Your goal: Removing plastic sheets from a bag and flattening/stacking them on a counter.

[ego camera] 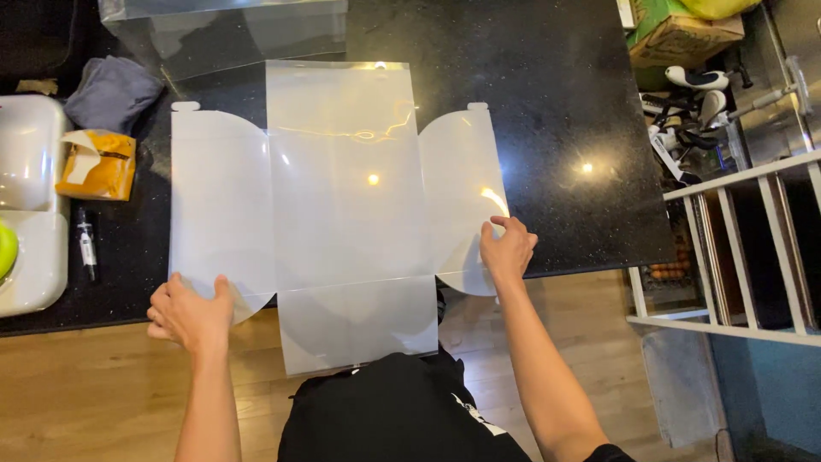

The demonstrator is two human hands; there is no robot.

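A flat translucent plastic sheet [346,197], die-cut with a long middle panel and a rounded flap on each side, lies spread on a black speckled countertop [556,120]. Its near end hangs over the counter's front edge. My left hand [190,312] pinches the lower corner of the left flap. My right hand [506,248] rests its fingers on the lower edge of the right flap.
More clear plastic sheets [222,30] lie at the counter's back. On the left are a grey cloth [111,90], an orange packet [97,164], a small pen-like tool [85,244] and a white tray [30,205]. A white rack [735,248] stands to the right, above a wooden floor.
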